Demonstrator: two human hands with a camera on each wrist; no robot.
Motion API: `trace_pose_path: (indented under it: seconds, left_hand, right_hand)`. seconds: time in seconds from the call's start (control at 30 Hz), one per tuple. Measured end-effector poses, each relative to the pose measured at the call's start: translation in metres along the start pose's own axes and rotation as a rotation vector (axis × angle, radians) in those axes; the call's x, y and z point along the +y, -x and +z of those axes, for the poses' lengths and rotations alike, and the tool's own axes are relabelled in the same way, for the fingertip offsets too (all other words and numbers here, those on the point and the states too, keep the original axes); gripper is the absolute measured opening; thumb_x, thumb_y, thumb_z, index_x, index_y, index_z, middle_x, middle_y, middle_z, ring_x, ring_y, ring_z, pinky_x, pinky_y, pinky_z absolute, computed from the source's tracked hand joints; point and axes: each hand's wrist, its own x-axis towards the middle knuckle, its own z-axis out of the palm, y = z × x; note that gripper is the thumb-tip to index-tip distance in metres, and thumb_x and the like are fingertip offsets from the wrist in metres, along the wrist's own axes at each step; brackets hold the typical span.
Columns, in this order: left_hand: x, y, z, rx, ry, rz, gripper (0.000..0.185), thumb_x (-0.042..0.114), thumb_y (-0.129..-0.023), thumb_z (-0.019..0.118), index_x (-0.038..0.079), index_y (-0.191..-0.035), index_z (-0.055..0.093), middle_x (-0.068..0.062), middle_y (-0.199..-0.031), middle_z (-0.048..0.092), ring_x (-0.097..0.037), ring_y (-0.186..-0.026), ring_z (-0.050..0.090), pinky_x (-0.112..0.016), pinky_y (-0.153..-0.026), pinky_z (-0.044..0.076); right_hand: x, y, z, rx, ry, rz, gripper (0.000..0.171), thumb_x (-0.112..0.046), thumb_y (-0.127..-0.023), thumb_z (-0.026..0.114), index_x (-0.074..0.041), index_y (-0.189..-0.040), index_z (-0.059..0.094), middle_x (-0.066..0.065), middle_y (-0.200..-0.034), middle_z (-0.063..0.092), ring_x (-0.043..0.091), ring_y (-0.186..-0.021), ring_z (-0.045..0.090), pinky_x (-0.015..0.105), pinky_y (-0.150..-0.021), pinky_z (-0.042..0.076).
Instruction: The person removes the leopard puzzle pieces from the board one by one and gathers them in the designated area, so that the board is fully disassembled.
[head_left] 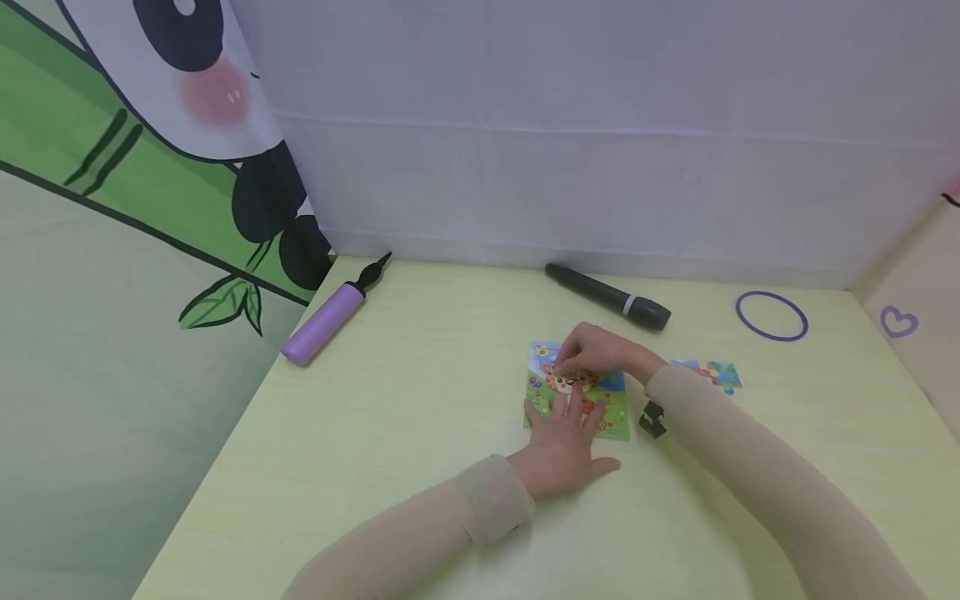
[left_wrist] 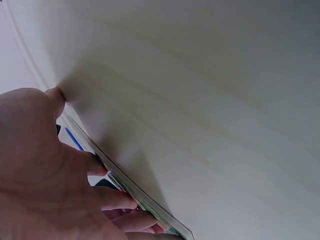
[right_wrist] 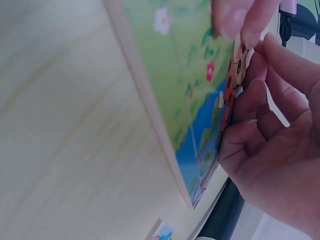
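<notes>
A colourful picture puzzle board [head_left: 613, 414] lies flat on the pale yellow table [head_left: 420, 400]. My left hand [head_left: 562, 425] rests on its near half with straight fingers pressing down; the left wrist view shows those fingers [left_wrist: 112, 199] on the board's edge [left_wrist: 131, 188]. My right hand [head_left: 591, 350] curls over the far half. Its fingertips pinch a puzzle piece [head_left: 564, 382] with a bear's face at the board's middle. In the right wrist view the right hand's fingers [right_wrist: 260, 125] hold that orange and cream piece [right_wrist: 236, 70] against the green board [right_wrist: 185, 75].
Loose puzzle pieces [head_left: 712, 372] lie right of the board, and a small black object [head_left: 652, 419] sits by my right sleeve. A black microphone [head_left: 607, 297], a purple pump [head_left: 330, 317] and a purple ring [head_left: 772, 316] lie near the back wall. A panda cloth hangs at the left.
</notes>
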Motion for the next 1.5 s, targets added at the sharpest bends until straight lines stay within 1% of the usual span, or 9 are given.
trace_pose_path:
  seconds: [0.13,0.33,0.63,0.8,0.93,1.1,1.27,1.5]
  left_hand:
    - [-0.001,0.002,0.000,0.002,0.006,0.006,0.083,0.076,-0.087,0.025,0.029,-0.154,0.017,-0.010,-0.158,0.010,-0.030,-0.140,0.017,-0.067,-0.097,0.025]
    - [-0.001,0.005,0.001,0.012,0.021,0.015,0.082,0.075,-0.087,0.026,0.028,-0.154,0.017,-0.011,-0.158,0.011,-0.030,-0.140,0.018,-0.067,-0.097,0.024]
    - [-0.001,0.008,0.003,0.016,-0.011,0.019,0.083,0.076,-0.087,0.025,0.028,-0.154,0.017,-0.010,-0.158,0.011,-0.030,-0.140,0.018,-0.066,-0.097,0.026]
    - [-0.003,0.010,0.004,0.029,-0.013,0.026,0.083,0.075,-0.087,0.026,0.027,-0.154,0.018,-0.010,-0.158,0.012,-0.031,-0.140,0.018,-0.067,-0.096,0.027]
    - [-0.003,0.011,0.004,0.026,-0.020,0.027,0.083,0.076,-0.087,0.026,0.028,-0.154,0.018,-0.008,-0.158,0.012,-0.031,-0.140,0.018,-0.066,-0.096,0.027]
    - [-0.003,0.011,0.005,0.035,-0.020,0.040,0.083,0.075,-0.087,0.027,0.027,-0.154,0.019,-0.004,-0.156,0.017,-0.031,-0.138,0.021,-0.067,-0.095,0.027]
    - [-0.005,0.014,0.005,0.060,-0.007,0.053,0.082,0.074,-0.088,0.029,0.024,-0.153,0.022,0.000,-0.149,0.026,-0.031,-0.134,0.026,-0.068,-0.094,0.028]
    - [-0.006,0.016,0.006,0.066,-0.031,0.059,0.082,0.074,-0.088,0.028,0.024,-0.153,0.022,-0.003,-0.144,0.029,-0.031,-0.129,0.029,-0.067,-0.093,0.029]
  right_hand:
    - [-0.003,0.000,-0.001,-0.015,0.006,-0.006,0.012,-0.017,-0.089,0.070,-0.008,-0.085,0.077,0.002,-0.071,0.069,0.014,-0.051,0.049,0.025,-0.050,0.040]
    - [-0.006,-0.001,-0.001,-0.034,0.003,0.004,0.011,-0.015,-0.087,0.071,-0.006,-0.084,0.077,0.004,-0.073,0.069,0.016,-0.057,0.055,0.026,-0.053,0.044]
    - [-0.009,-0.001,0.001,-0.031,-0.010,0.000,0.011,-0.014,-0.087,0.072,-0.005,-0.084,0.076,0.005,-0.073,0.070,0.018,-0.057,0.057,0.027,-0.054,0.045]
    - [-0.009,0.001,0.002,-0.020,-0.026,0.010,0.010,-0.014,-0.086,0.073,-0.005,-0.085,0.076,0.004,-0.076,0.070,0.019,-0.060,0.059,0.029,-0.056,0.046]
    - [-0.009,0.001,0.004,-0.015,-0.036,0.022,0.010,-0.014,-0.086,0.073,-0.005,-0.085,0.076,0.004,-0.077,0.070,0.017,-0.062,0.059,0.030,-0.058,0.047]
    - [-0.010,0.003,0.005,-0.010,-0.035,0.020,0.009,-0.014,-0.085,0.073,-0.005,-0.085,0.076,0.003,-0.078,0.070,0.017,-0.063,0.059,0.031,-0.059,0.047]
    - [-0.012,0.004,0.006,-0.008,-0.046,0.008,0.009,-0.012,-0.085,0.073,-0.004,-0.086,0.075,0.004,-0.079,0.070,0.019,-0.064,0.059,0.032,-0.060,0.048]
    - [-0.012,0.004,0.009,0.008,-0.055,0.005,0.008,-0.012,-0.084,0.074,-0.005,-0.087,0.075,0.003,-0.081,0.070,0.019,-0.068,0.061,0.033,-0.064,0.049]
